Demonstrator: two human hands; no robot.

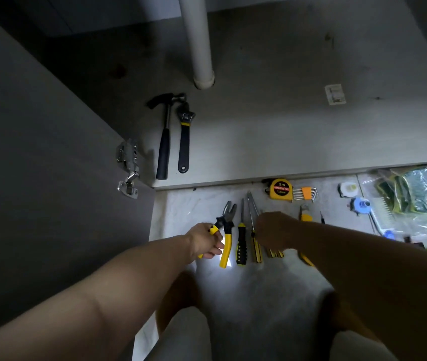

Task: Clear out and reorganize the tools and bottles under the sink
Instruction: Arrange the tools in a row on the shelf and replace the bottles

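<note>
Now, fingers of the left hand (205, 241) clamp one handle of the pliers (227, 231), screwdrivers (241, 246) just right of them; whether the right hand (275, 230) grips anything cannot be told.

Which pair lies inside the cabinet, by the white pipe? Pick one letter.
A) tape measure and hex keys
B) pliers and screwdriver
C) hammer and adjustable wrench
C: the hammer and adjustable wrench lie side by side on the cabinet floor near the pipe; the left hand grips the pliers out on the tiles.
</note>
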